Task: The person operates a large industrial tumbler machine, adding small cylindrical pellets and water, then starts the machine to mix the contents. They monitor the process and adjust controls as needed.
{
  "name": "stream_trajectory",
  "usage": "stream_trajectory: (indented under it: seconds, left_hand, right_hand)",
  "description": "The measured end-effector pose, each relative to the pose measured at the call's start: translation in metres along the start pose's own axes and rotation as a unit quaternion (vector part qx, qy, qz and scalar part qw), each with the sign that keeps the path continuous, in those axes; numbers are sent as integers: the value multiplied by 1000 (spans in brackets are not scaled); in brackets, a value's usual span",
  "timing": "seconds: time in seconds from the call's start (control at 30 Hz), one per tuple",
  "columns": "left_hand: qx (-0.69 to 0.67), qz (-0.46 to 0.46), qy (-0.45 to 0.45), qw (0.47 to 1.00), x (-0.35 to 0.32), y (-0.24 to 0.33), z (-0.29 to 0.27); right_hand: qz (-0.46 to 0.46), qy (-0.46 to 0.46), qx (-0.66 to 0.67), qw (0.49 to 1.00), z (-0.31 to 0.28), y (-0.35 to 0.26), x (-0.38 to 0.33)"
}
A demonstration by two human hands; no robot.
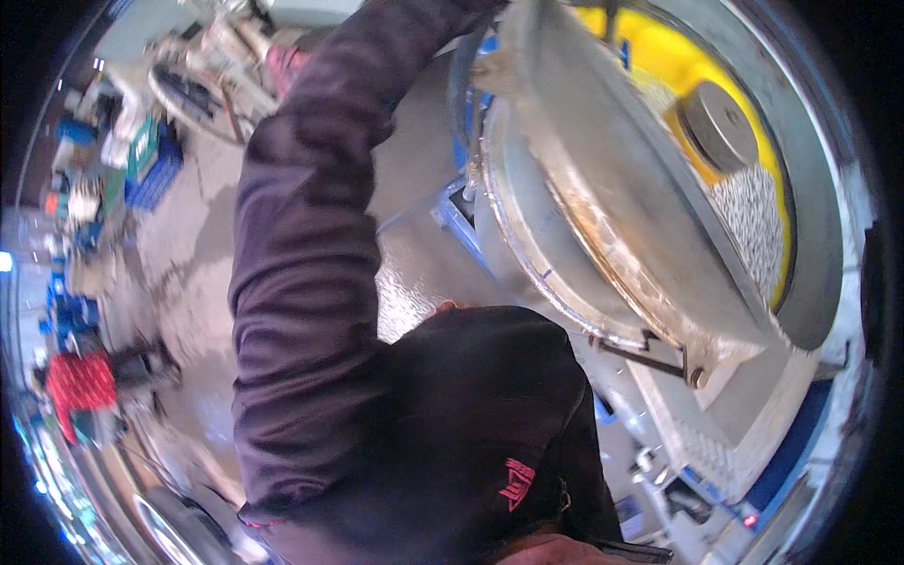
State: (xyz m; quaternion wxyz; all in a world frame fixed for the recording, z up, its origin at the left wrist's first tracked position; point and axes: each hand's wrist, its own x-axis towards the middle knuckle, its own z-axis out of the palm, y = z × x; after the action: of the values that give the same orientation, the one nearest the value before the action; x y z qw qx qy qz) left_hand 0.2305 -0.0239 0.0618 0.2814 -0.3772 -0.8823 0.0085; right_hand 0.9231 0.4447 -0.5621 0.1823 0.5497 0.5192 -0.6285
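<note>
My left arm, in a dark sleeve (pixel 306 245), stretches up to the top edge beside a large grey metal lid (pixel 640 188). The hand at its end is out of the picture, so what it holds or touches is hidden. The lid stands tilted up, with brownish stains along its lower rim and a hinged bar (pixel 640 358) near its lower corner. Behind it a round tub with a yellow lining (pixel 683 56) holds a mass of small whitish pellets (pixel 753 217) around a metal hub (pixel 725 122). My right hand does not show; my dark jacket (pixel 471 405) fills the lower middle.
Blue metal framing (pixel 461 221) runs under the machine. At the left are a blue crate (pixel 155 174), a large wheel rim (pixel 193 104), and a person in a red top (pixel 80 386) farther off. A wheel (pixel 174 532) lies at lower left.
</note>
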Motion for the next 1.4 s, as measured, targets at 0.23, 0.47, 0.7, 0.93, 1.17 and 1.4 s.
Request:
stream_trajectory:
  seconds: [0.23, 0.47, 0.7, 0.93, 1.17, 1.4]
  left_hand:
    - [-329, 119, 25, 937, -3, -49, 40]
    - [-363, -1, 137, 922, -14, -32, 52]
    - [-365, -1, 73, 928, -6, -49, 39]
    - [-389, 83, 113, 910, 13, -59, 41]
    - [-349, 99, 205, 909, 20, -78, 37]
    - [-301, 67, 158, 938, -8, -119, -25]
  right_hand:
    - [-13, -22, -117, 993, 4, -96, -17]
    - [-12, -9, -145, 989, 20, -107, -37]
    - [-3, 4, -115, 993, 28, -85, -36]
    - [17, 9, -97, 995, 31, -67, -30]
    - [26, 11, -93, 995, 35, -60, -29]
    - [34, 12, -97, 995, 42, -58, -27]
